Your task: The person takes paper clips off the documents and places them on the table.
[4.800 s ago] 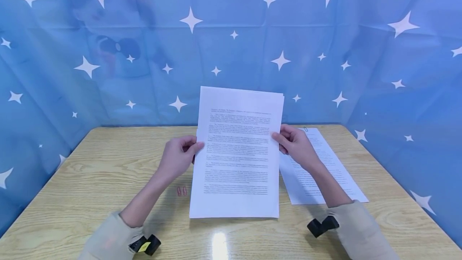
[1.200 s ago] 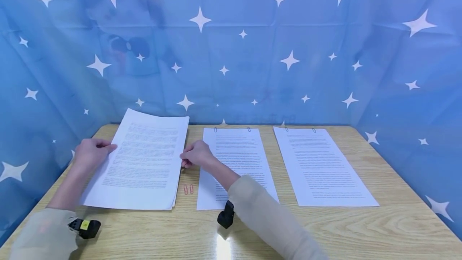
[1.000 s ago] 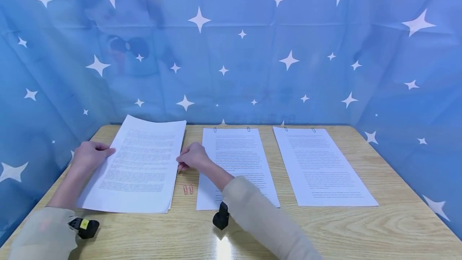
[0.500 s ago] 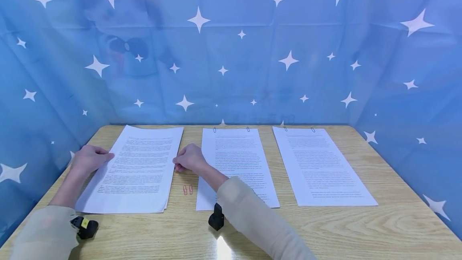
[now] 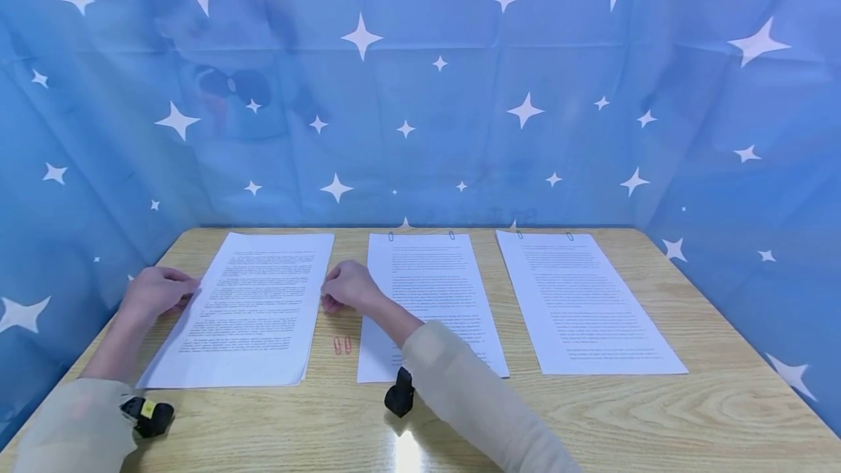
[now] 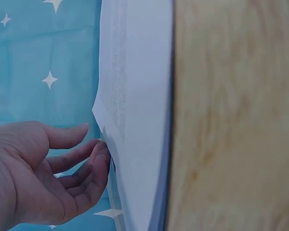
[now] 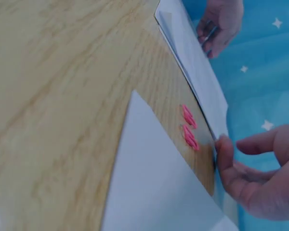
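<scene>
A stack of printed paper [image 5: 250,305] lies flat at the left of the wooden table. My left hand [image 5: 160,290] is at its left edge; in the left wrist view the loosely bent fingers [image 6: 98,166] are right at the paper's edge and the thumb stands apart from it. At the stack's right edge is my right hand [image 5: 351,285], thumb and index finger parted in the right wrist view, with the index fingertip close to the paper corner. Two pink paper clips [image 5: 342,345] lie just in front of my right hand.
A second printed stack [image 5: 434,276] with two dark paper clips on its top edge lies in the middle, partly under my right forearm. A third clipped stack [image 5: 591,305] is at the right. A blue star-patterned curtain [image 5: 420,93] hangs behind the table [image 5: 657,422].
The stack, held upright in front of me earlier, has been moved left and lowered flat onto the table. Both hands have loosened from its edges, thumbs lifting off.
</scene>
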A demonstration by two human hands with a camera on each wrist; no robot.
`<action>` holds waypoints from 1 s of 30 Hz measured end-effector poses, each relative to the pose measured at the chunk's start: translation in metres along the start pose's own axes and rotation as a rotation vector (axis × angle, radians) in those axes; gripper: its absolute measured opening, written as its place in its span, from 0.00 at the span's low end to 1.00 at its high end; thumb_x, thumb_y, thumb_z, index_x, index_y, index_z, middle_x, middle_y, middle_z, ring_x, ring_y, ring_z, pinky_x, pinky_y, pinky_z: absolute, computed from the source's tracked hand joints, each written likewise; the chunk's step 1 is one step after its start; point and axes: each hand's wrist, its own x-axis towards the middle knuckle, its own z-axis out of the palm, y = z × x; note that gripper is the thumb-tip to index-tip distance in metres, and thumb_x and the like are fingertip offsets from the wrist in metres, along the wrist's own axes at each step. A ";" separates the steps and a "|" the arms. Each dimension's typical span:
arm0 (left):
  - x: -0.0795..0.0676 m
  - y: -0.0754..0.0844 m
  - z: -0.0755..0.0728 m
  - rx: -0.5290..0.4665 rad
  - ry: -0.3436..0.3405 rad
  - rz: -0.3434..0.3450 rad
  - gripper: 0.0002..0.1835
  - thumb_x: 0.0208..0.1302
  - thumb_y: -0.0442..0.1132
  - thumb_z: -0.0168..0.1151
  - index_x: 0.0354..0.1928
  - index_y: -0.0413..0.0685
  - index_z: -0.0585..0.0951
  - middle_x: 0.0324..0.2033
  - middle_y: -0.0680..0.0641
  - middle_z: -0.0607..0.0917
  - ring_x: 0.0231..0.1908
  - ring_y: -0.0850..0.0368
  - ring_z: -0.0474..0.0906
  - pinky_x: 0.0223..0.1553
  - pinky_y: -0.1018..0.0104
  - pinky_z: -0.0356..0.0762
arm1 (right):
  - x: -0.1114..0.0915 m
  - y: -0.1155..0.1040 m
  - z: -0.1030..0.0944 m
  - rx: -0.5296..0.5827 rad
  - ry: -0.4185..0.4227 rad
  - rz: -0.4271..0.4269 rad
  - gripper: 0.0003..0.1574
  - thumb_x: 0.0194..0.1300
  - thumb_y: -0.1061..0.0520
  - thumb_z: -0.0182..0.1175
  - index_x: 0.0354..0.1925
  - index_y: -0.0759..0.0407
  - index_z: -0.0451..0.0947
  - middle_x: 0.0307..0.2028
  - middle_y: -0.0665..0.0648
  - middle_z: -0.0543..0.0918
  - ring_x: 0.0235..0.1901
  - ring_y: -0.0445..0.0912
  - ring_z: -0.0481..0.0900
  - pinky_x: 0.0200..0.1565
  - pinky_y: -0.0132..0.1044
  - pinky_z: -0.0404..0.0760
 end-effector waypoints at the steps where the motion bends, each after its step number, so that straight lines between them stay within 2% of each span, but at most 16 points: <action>1: -0.001 0.000 0.000 -0.004 0.002 -0.003 0.26 0.74 0.40 0.57 0.59 0.19 0.71 0.44 0.28 0.78 0.40 0.41 0.76 0.34 0.61 0.76 | -0.001 0.000 -0.001 0.006 -0.004 -0.001 0.02 0.68 0.69 0.60 0.37 0.69 0.80 0.23 0.60 0.84 0.22 0.47 0.84 0.28 0.34 0.84; 7: -0.008 0.010 0.000 0.013 0.013 0.013 0.27 0.75 0.43 0.54 0.60 0.22 0.71 0.46 0.29 0.78 0.43 0.39 0.74 0.39 0.54 0.73 | -0.006 -0.005 -0.012 0.030 -0.025 -0.019 0.08 0.68 0.68 0.60 0.45 0.69 0.77 0.25 0.61 0.85 0.25 0.50 0.85 0.31 0.36 0.85; 11: -0.014 0.020 0.002 0.028 0.030 0.045 0.27 0.75 0.46 0.53 0.60 0.24 0.72 0.50 0.28 0.76 0.44 0.37 0.73 0.39 0.53 0.74 | -0.011 -0.009 -0.023 0.057 -0.049 -0.047 0.13 0.70 0.67 0.59 0.51 0.71 0.75 0.28 0.62 0.86 0.29 0.53 0.87 0.35 0.38 0.86; 15: -0.020 0.031 0.008 -0.015 0.034 0.074 0.28 0.75 0.47 0.54 0.61 0.25 0.71 0.54 0.26 0.74 0.46 0.36 0.74 0.40 0.54 0.75 | -0.016 -0.012 -0.033 0.046 -0.074 -0.082 0.17 0.71 0.66 0.58 0.56 0.73 0.74 0.30 0.63 0.86 0.33 0.55 0.87 0.38 0.40 0.87; 22: -0.026 0.048 0.022 -0.120 0.012 0.102 0.28 0.75 0.46 0.56 0.62 0.26 0.70 0.55 0.27 0.73 0.49 0.36 0.74 0.47 0.51 0.77 | -0.023 -0.012 -0.051 0.030 -0.071 -0.124 0.15 0.72 0.64 0.59 0.54 0.70 0.77 0.36 0.67 0.86 0.40 0.62 0.85 0.42 0.45 0.86; 23: -0.025 0.050 0.025 -0.109 0.022 0.102 0.27 0.75 0.46 0.56 0.61 0.27 0.71 0.53 0.28 0.75 0.47 0.37 0.75 0.44 0.51 0.78 | -0.024 -0.012 -0.053 0.025 -0.068 -0.129 0.14 0.72 0.63 0.59 0.53 0.69 0.77 0.37 0.68 0.86 0.42 0.63 0.85 0.43 0.45 0.86; 27: -0.031 0.062 0.032 -0.125 -0.011 0.123 0.26 0.75 0.46 0.56 0.61 0.28 0.72 0.53 0.29 0.76 0.47 0.38 0.76 0.46 0.49 0.77 | -0.030 -0.013 -0.063 -0.014 -0.054 -0.145 0.12 0.72 0.62 0.60 0.51 0.65 0.79 0.40 0.68 0.86 0.42 0.63 0.85 0.42 0.43 0.86; 30: -0.040 0.074 0.037 -0.139 -0.046 0.166 0.25 0.75 0.45 0.56 0.61 0.28 0.73 0.53 0.29 0.76 0.48 0.37 0.77 0.48 0.50 0.78 | -0.036 -0.013 -0.070 -0.043 -0.060 -0.158 0.13 0.72 0.60 0.60 0.52 0.64 0.79 0.41 0.69 0.86 0.43 0.63 0.85 0.43 0.43 0.86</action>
